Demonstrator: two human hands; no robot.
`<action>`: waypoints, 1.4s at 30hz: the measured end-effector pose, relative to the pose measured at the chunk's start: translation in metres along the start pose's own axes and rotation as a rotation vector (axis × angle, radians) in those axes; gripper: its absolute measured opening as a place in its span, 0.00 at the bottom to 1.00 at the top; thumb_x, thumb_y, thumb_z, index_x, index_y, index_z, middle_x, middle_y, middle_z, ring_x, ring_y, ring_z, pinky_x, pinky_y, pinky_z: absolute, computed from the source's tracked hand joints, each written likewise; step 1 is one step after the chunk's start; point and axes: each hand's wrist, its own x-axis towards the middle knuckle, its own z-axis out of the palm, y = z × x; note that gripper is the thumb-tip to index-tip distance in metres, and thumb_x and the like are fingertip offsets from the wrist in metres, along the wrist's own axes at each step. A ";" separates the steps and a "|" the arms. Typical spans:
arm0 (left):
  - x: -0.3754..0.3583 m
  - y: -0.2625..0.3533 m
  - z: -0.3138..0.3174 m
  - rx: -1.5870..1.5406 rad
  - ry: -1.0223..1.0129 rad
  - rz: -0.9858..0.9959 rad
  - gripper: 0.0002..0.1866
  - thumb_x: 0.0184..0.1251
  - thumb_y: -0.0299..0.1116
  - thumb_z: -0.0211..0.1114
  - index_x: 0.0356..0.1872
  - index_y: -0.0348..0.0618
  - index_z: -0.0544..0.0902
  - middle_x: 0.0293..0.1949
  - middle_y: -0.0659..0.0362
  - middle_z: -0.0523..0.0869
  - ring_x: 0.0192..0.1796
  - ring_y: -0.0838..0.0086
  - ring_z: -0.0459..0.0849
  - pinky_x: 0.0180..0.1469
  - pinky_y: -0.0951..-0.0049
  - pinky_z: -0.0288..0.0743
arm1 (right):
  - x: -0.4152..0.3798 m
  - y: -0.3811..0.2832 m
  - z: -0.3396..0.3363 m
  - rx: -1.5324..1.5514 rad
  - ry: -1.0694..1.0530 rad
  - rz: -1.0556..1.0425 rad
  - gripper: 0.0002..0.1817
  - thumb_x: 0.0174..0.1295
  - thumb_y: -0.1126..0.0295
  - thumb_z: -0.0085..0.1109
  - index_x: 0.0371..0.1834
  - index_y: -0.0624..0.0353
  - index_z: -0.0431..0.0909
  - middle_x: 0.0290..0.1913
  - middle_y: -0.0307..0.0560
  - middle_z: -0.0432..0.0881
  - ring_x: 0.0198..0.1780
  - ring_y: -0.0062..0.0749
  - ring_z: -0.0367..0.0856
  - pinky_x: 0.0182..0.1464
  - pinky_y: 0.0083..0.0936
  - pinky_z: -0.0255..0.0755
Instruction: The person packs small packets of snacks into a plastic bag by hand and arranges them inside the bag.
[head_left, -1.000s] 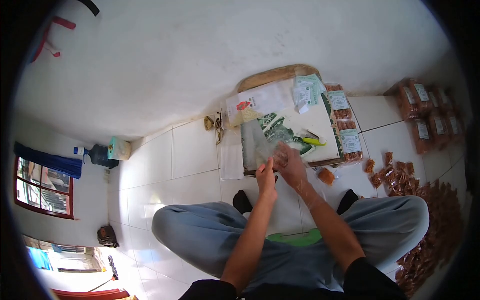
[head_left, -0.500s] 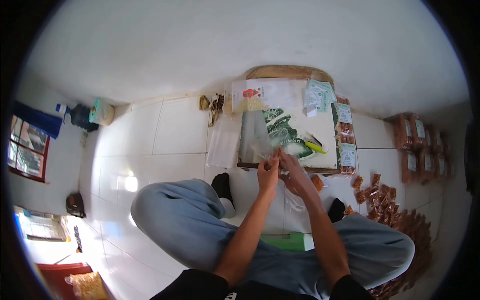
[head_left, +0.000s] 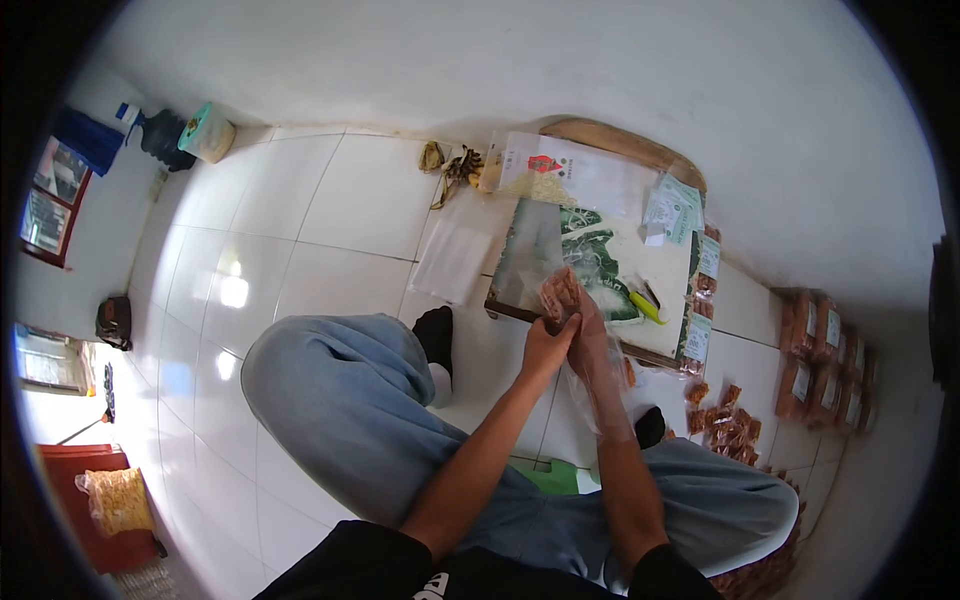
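A clear plastic bag [head_left: 582, 385] is drawn over my right hand [head_left: 590, 318] and covers part of the forearm. At its far end, a reddish-brown shape shows through the plastic; whether it is fingers or a packet I cannot make out. My left hand [head_left: 550, 343] is closed on the bag from the left side, its thumb against the plastic near my right fingers. Both hands are over the near edge of a low table [head_left: 645, 340] with a worn green-and-white top. To their right, a yellow-green handled tool [head_left: 648, 306] lies on it.
Printed labels [head_left: 673, 210] and clear plastic sheets [head_left: 600, 180] lie at the table's back. Filled packs [head_left: 697, 335] line its right side. Small brown packets [head_left: 730, 425] are on the tiled floor, with more stacked packs [head_left: 812, 350] by the wall. A green object [head_left: 555, 477] lies between my legs.
My right hand has pushed farther into the plastic bag, which now reaches up my forearm. The left hand still grips the bag. The camera view has turned slightly.
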 end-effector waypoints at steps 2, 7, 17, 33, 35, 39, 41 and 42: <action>0.000 -0.002 -0.002 -0.044 -0.051 -0.021 0.30 0.60 0.51 0.73 0.47 0.29 0.80 0.42 0.52 0.85 0.44 0.69 0.83 0.47 0.71 0.75 | 0.011 0.019 -0.030 -0.415 0.066 -0.186 0.35 0.61 0.73 0.61 0.74 0.53 0.63 0.66 0.49 0.73 0.68 0.41 0.69 0.67 0.34 0.65; 0.004 0.007 -0.016 -0.040 -0.240 -0.120 0.30 0.60 0.52 0.72 0.47 0.30 0.80 0.41 0.49 0.86 0.46 0.61 0.84 0.48 0.66 0.76 | 0.009 0.015 -0.048 -1.286 0.052 -0.514 0.32 0.63 0.70 0.60 0.73 0.55 0.64 0.67 0.48 0.72 0.68 0.40 0.69 0.67 0.34 0.65; 0.082 0.048 -0.039 0.817 0.179 0.841 0.25 0.69 0.49 0.60 0.60 0.43 0.76 0.58 0.49 0.79 0.63 0.52 0.74 0.65 0.54 0.66 | 0.026 0.012 -0.063 -0.377 -0.035 -0.049 0.33 0.65 0.77 0.54 0.75 0.56 0.60 0.72 0.44 0.67 0.68 0.31 0.69 0.64 0.24 0.64; 0.120 0.058 -0.046 0.946 -0.293 0.818 0.19 0.73 0.47 0.55 0.55 0.50 0.84 0.58 0.63 0.80 0.62 0.62 0.74 0.66 0.61 0.63 | 0.009 0.009 -0.016 -0.096 -0.098 -0.152 0.20 0.70 0.73 0.53 0.64 0.67 0.69 0.56 0.44 0.73 0.64 0.34 0.72 0.65 0.26 0.67; 0.119 0.057 -0.048 0.958 -0.308 0.882 0.19 0.74 0.47 0.55 0.56 0.51 0.84 0.57 0.63 0.80 0.61 0.63 0.74 0.66 0.61 0.64 | 0.042 0.043 -0.063 -0.216 -0.096 -0.271 0.19 0.69 0.72 0.55 0.62 0.66 0.71 0.56 0.44 0.73 0.63 0.34 0.73 0.64 0.27 0.68; 0.113 0.061 -0.046 0.994 -0.311 0.939 0.18 0.74 0.47 0.55 0.58 0.56 0.83 0.57 0.63 0.80 0.61 0.63 0.74 0.65 0.59 0.64 | 0.028 0.031 -0.047 -0.745 -0.051 -0.510 0.19 0.68 0.71 0.56 0.60 0.63 0.74 0.54 0.48 0.77 0.59 0.36 0.77 0.60 0.28 0.71; 0.108 0.063 -0.045 1.079 -0.293 0.939 0.19 0.74 0.47 0.55 0.60 0.58 0.81 0.59 0.61 0.78 0.61 0.62 0.74 0.65 0.58 0.64 | 0.000 0.003 -0.010 -1.127 0.057 -0.449 0.18 0.67 0.71 0.56 0.61 0.59 0.75 0.55 0.52 0.78 0.55 0.39 0.79 0.55 0.30 0.73; 0.105 0.063 -0.044 1.157 -0.261 0.939 0.19 0.74 0.47 0.55 0.62 0.60 0.80 0.60 0.59 0.77 0.61 0.60 0.74 0.65 0.57 0.64 | -0.008 -0.003 -0.001 -1.368 0.150 -0.335 0.18 0.67 0.71 0.55 0.61 0.57 0.76 0.55 0.56 0.79 0.53 0.41 0.81 0.52 0.32 0.74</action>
